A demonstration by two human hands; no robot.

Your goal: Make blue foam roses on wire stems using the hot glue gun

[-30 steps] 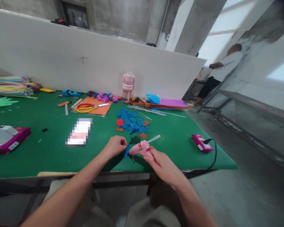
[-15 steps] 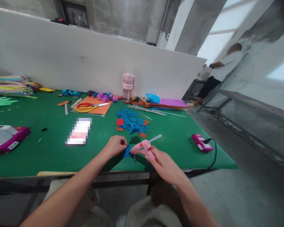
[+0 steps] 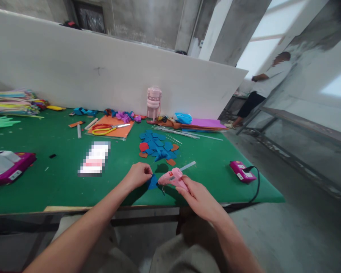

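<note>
My right hand [image 3: 195, 194] is wrapped round the handle of a pink hot glue gun [image 3: 172, 177], with a clear glue stick [image 3: 188, 165] poking out of its back. The gun's nozzle points left, at the edge of a blue felt piece [image 3: 152, 182]. My left hand [image 3: 139, 176] pinches that piece near its upper left edge, fingertips closed together. Just beyond both hands lies a pile of cut blue pieces [image 3: 154, 142], with a red piece [image 3: 143, 146] and several brown ones [image 3: 171, 162] among them.
Scissors [image 3: 105, 129] rest on an orange sheet [image 3: 122, 132]. A pink bottle [image 3: 154, 103] stands by the white partition [image 3: 108, 68]. Power strips lie right [image 3: 242, 172] and left [image 3: 14, 170]. Pipe cleaners [image 3: 13, 102] are at far left. A person [image 3: 269, 81] stands beyond the table.
The glue gun in my right hand has shifted slightly right, its nozzle drawing a little away from the blue piece. My left hand stays in place.
</note>
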